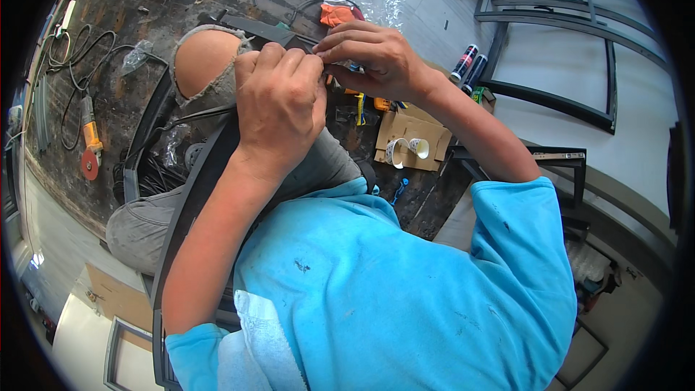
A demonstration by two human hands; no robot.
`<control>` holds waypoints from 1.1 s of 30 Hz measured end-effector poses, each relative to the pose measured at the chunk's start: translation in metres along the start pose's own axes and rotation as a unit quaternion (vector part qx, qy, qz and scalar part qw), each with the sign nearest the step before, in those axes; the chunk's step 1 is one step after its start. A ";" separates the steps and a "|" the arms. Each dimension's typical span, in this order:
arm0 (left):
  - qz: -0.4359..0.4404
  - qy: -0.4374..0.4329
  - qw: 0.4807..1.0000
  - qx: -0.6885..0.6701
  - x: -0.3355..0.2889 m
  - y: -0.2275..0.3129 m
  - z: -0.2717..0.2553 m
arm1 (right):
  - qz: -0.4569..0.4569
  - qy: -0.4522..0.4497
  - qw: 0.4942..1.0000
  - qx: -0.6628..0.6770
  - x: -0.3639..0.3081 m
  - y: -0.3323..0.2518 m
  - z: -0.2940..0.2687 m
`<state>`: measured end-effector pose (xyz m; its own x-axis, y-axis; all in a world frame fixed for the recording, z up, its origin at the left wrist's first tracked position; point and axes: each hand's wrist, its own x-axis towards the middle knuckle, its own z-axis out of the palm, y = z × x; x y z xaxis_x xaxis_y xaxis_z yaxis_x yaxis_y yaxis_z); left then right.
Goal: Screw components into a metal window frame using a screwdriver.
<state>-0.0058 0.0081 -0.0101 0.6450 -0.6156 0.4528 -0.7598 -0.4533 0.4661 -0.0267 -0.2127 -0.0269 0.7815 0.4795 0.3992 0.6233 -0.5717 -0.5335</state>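
A long black frame (pixel 208 181) lies slantwise across my lap, under my left forearm and up toward my hands. My left hand (pixel 279 101) is closed, its fingers curled over beside the frame's upper part. Against it, my right hand (pixel 373 58) bends its fingers toward the thumb in a pinch. Their fingertips meet at a dark edge, and whatever they grip is hidden between them. A dark grey bar (pixel 264 30) runs just beyond my left knuckles. My bare knee (pixel 208 61) shows through torn grey trousers left of the hands.
At the left, an angle grinder (pixel 90 137) with a red disc lies on the worn dark floor by a looped cable (pixel 76 65). Paper cups (pixel 418 148) rest on cardboard (pixel 384 132) at the right, near cartridge tubes (pixel 464 62). Metal frames (pixel 554 94) stand farther right. An orange cloth (pixel 337 14) lies ahead.
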 end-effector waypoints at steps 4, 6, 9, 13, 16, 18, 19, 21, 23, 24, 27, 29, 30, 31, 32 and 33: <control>0.016 -0.002 1.000 -0.003 -0.001 -0.003 0.000 | -0.039 -0.003 0.999 -0.022 -0.001 0.002 0.001; 0.026 -0.006 1.000 0.007 -0.001 -0.004 0.000 | -0.047 0.002 0.998 -0.029 -0.001 0.003 0.002; 0.028 -0.003 1.000 0.011 -0.003 -0.003 0.003 | -0.060 0.010 0.997 -0.043 -0.003 0.004 0.004; -0.006 -0.026 1.000 0.004 -0.003 0.002 -0.002 | -0.060 -0.017 0.997 -0.044 0.001 0.006 -0.003; -0.019 -0.035 0.999 0.026 -0.004 0.005 -0.007 | -0.039 -0.040 0.996 -0.065 0.003 0.001 -0.007; -0.030 -0.036 0.998 0.045 -0.004 0.007 -0.007 | -0.028 -0.032 0.997 -0.069 0.006 -0.005 -0.010; -0.025 -0.040 0.998 0.042 -0.004 0.007 -0.006 | -0.039 -0.032 0.997 -0.065 0.007 -0.004 -0.010; 0.005 -0.042 0.997 0.065 -0.003 0.007 -0.006 | -0.053 -0.031 0.997 -0.042 0.007 -0.001 -0.010; 0.013 -0.043 0.997 0.060 -0.002 0.006 -0.005 | -0.041 -0.034 0.998 -0.032 0.008 0.000 -0.008; 0.015 -0.038 0.997 0.063 0.000 0.003 -0.006 | -0.039 -0.038 0.998 -0.019 0.010 0.002 -0.009; 0.015 -0.036 0.998 0.048 -0.004 0.001 -0.013 | 0.071 0.044 0.996 0.038 0.005 0.020 -0.017; 0.017 -0.028 0.999 0.036 -0.007 -0.001 -0.016 | 0.196 0.160 0.962 0.100 -0.015 0.058 -0.021; 0.026 -0.030 0.999 0.033 -0.007 0.000 -0.017 | 0.246 0.197 0.944 0.098 -0.037 0.087 -0.019; 0.021 -0.032 0.999 0.031 -0.008 0.001 -0.019 | 0.309 0.243 0.906 0.156 -0.061 0.113 -0.016; 0.013 -0.035 0.999 0.030 -0.009 0.002 -0.022 | 0.368 0.285 0.859 0.214 -0.085 0.137 -0.006; 0.020 -0.031 0.999 0.028 -0.010 0.003 -0.024 | 0.441 0.286 0.822 0.220 -0.112 0.163 0.008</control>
<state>-0.0118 0.0284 0.0052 0.6087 -0.6719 0.4219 -0.7897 -0.4619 0.4038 -0.0134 -0.3544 -0.1643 0.8875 -0.4556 -0.0695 -0.1651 -0.1735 -0.9709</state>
